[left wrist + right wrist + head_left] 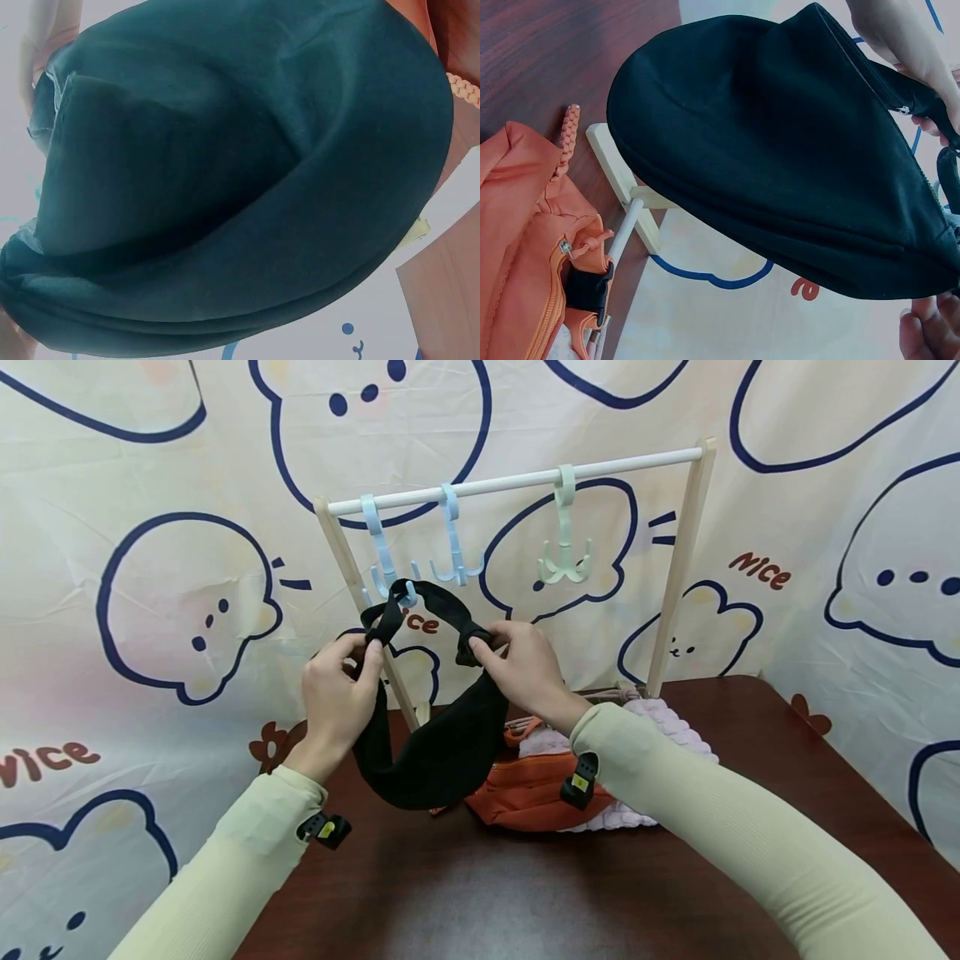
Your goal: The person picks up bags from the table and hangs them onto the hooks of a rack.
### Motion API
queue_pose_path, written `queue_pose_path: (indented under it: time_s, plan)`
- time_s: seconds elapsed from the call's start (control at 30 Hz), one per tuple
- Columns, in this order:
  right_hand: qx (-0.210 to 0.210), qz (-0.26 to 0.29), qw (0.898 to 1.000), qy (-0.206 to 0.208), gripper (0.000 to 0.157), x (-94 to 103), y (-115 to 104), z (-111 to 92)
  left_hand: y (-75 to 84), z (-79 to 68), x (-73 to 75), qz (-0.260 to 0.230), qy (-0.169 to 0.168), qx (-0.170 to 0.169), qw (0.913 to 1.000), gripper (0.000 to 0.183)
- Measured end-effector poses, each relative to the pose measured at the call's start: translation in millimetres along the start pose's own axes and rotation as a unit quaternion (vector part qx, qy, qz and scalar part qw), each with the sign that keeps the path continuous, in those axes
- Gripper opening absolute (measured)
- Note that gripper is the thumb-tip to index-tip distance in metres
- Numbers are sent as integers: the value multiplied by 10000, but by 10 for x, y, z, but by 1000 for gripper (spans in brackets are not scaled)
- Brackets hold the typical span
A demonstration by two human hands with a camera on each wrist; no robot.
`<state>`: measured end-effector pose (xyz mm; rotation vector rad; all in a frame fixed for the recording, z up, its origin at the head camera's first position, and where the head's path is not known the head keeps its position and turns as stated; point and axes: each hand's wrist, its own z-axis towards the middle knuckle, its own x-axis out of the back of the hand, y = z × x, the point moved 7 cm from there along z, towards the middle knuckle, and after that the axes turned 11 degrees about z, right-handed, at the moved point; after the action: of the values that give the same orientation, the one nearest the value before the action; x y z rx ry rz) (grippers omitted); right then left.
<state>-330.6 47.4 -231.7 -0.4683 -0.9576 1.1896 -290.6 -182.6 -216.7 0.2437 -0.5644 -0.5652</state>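
Note:
A black zippered bag (442,768) hangs between both hands in front of the rack. My left hand (330,697) pinches the bag's left end, where the strap meets it. The right hand (528,668) pinches its other end between thumb and fingers. Above them the black strap (447,603) arches up and overlaps the lower prongs of the leftmost blue hook hanger (381,547). In the right wrist view the bag (765,150) shows its zipper (862,67) along the top edge. Black cloth (225,187) fills most of the left wrist view.
A wooden rack with a white rod (517,482) also carries a second blue hook hanger (453,531) and a pale green one (565,527). An orange bag (517,797) and a lilac puffy bag (678,727) lie on the dark table (495,893) at the rack's foot.

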Motion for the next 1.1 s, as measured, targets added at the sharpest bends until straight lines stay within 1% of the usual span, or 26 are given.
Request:
queue_pose_path:
  time_s: [0.27,0.57,0.87,1.1]
  plan:
    - [29,14,10000,-8,23,-2,4,-11,-24,-17,3,13,55,-70,10000,20]
    - [23,15,10000,-11,24,-5,24,-33,-36,-41,-28,-4,112,-215,9997,18]
    - [59,7,10000,-49,23,-24,57,-63,-56,-62,-45,-20,112,-203,9997,20]
    - [64,-26,9999,-73,22,-30,85,-92,-79,-101,-65,131,105,-168,9997,21]
